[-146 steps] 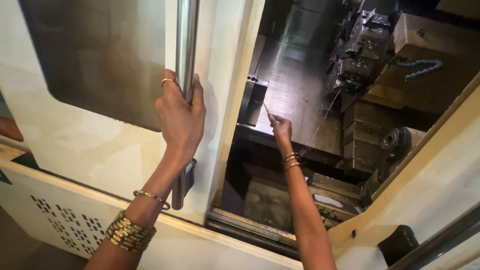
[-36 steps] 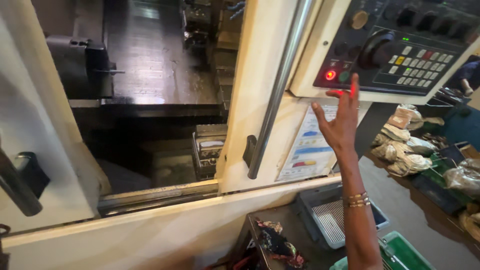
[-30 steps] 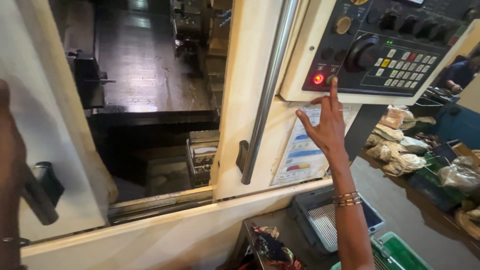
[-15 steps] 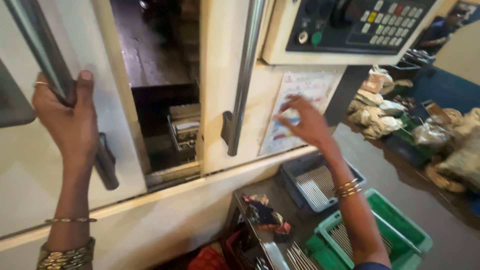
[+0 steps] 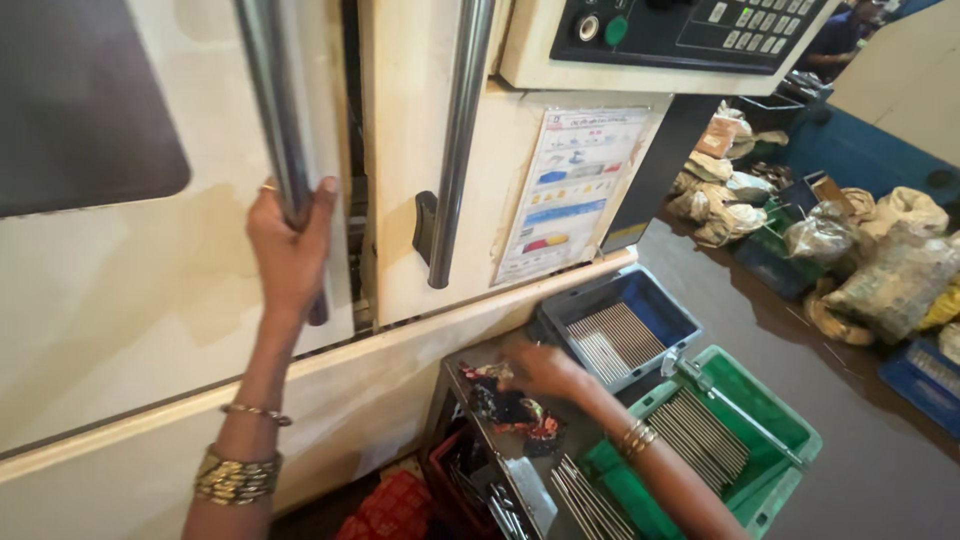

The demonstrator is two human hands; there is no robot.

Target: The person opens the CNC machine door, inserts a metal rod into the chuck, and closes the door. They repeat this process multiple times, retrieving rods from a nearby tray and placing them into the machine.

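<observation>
While the door stood almost shut, the scene read as follows.

Left hand: the left hand (image 5: 290, 240) was raised to the sliding door (image 5: 150, 290) of the cream machine, its grip clenched around the long steel door handle (image 5: 280, 130), thumb up along the bar, a ring on one finger, bangles at the wrist.

Right hand: the right hand (image 5: 545, 368) was low, over a small metal counter (image 5: 520, 470) beside the machine, fingers curled loosely and touching or just above a dark patterned rag (image 5: 510, 408); whether its grip had closed on the rag could not be told.

Door: only a narrow dark gap showed between the sliding door and the fixed panel (image 5: 400, 200), which carried a second vertical steel handle (image 5: 455, 150).

Control panel: a dark control panel (image 5: 690, 30) with keys and a green button sat at upper right, above a coloured chart sheet (image 5: 570, 190) stuck to the machine.

Blue tray: a blue tray (image 5: 660, 310) holding thin metal rods lay on the floor just beyond the right hand.

Green crate: a green crate (image 5: 770, 420) with more rods stood just beside the blue tray, under the right forearm.

Loose rods: more thin rods (image 5: 580, 495) lay on the counter's near end.

Background: filled bags and sacks (image 5: 880, 270) were heaped on the floor at right.
</observation>
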